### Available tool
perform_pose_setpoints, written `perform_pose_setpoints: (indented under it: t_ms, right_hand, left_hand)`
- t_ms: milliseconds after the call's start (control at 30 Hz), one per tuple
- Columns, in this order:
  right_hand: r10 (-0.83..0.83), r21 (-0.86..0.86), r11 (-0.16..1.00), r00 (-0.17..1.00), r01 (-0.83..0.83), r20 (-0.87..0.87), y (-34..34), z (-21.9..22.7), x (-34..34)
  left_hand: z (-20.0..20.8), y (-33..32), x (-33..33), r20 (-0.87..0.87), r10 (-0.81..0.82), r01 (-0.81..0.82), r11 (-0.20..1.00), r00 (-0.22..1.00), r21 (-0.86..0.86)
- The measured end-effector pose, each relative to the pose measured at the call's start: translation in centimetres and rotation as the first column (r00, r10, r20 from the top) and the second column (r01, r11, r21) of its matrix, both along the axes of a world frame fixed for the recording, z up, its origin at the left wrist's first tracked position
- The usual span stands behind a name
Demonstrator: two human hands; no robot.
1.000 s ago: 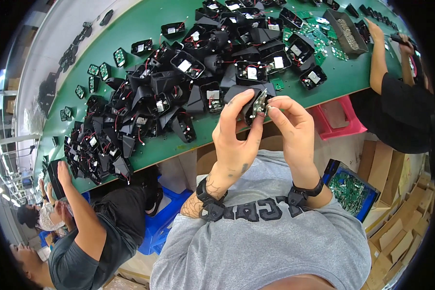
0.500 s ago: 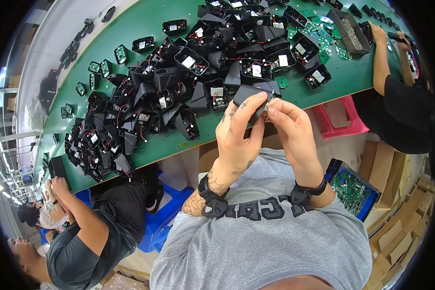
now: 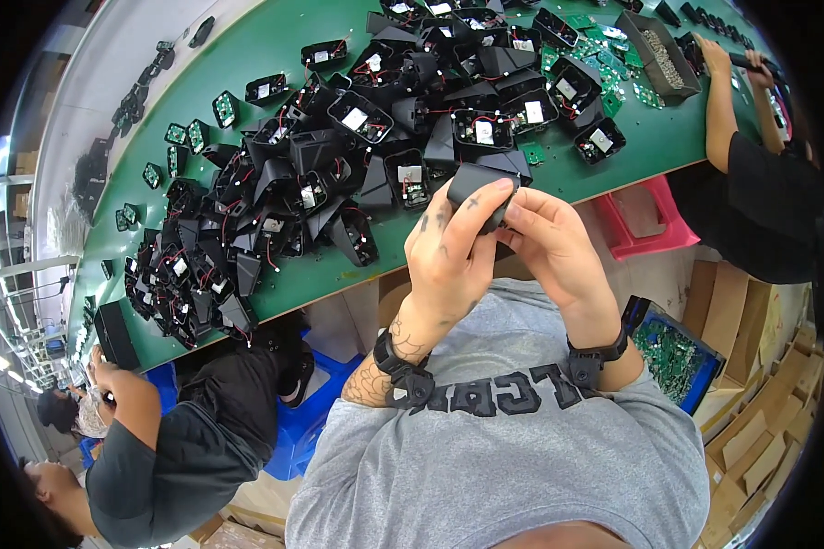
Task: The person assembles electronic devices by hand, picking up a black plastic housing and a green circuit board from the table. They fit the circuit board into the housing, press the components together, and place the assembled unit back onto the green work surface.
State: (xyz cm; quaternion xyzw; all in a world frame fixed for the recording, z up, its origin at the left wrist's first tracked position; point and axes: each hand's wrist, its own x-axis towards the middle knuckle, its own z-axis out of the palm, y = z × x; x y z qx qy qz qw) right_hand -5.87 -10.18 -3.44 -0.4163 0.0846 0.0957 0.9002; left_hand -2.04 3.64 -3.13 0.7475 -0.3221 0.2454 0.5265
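Observation:
A small black plastic housing (image 3: 474, 181) is held up just off the table's near edge, its smooth back towards me. My left hand (image 3: 450, 245) is closed round it from the left, index finger along its top. From the right, the thumb and fingers of my right hand (image 3: 555, 240) pinch at the housing's right edge; what lies under those fingertips is hidden. Beyond my hands is a heap of similar black housings (image 3: 362, 117), many open, with red wires and white labels inside. A loose green circuit board (image 3: 532, 153) lies near my right fingers.
On the green table (image 3: 375, 274), a grey box of small metal parts (image 3: 664, 57) stands far right beside loose boards. One co-worker's arms (image 3: 719, 114) work at right; another co-worker (image 3: 174, 448) sits at left. A pink stool (image 3: 639, 224) and a blue-edged bin of boards (image 3: 666, 352) stand at right.
The housing has turned slightly in my hands, so its open side with the metal and board edge shows less. My right fingers have closed in against its edge.

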Motion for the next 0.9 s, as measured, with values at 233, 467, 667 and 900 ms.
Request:
perform_pose_setpoints:
  t_ms: [233, 467, 667, 900]
  right_hand:
    - [-0.083, 0.116, 0.990, 0.996, 0.081, 0.010, 0.5, 0.3, 0.2]
    - [-0.173, -0.363, 0.895, 0.951, 0.260, 0.256, -0.4, 1.0, 1.2]
    - [-0.235, -0.457, 0.812, 0.920, 0.363, 0.314, -1.0, 0.7, 0.9]
    - [-0.017, -0.089, 0.996, 0.996, 0.024, 0.082, -2.8, 1.1, 0.8]
  left_hand:
    - [-0.7, 0.3, -0.1, -0.025, -0.017, 0.019, 0.998, 1.000, 0.061]
    - [1.3, -0.1, -0.6, -0.689, -0.375, 0.117, 0.913, 0.621, -0.392]
    - [2.4, 0.6, 0.5, -0.752, -0.483, 0.107, 0.864, 0.448, -0.492]
    - [2.8, 1.4, 0.5, -0.764, -0.450, 0.224, 0.893, 0.463, -0.390]
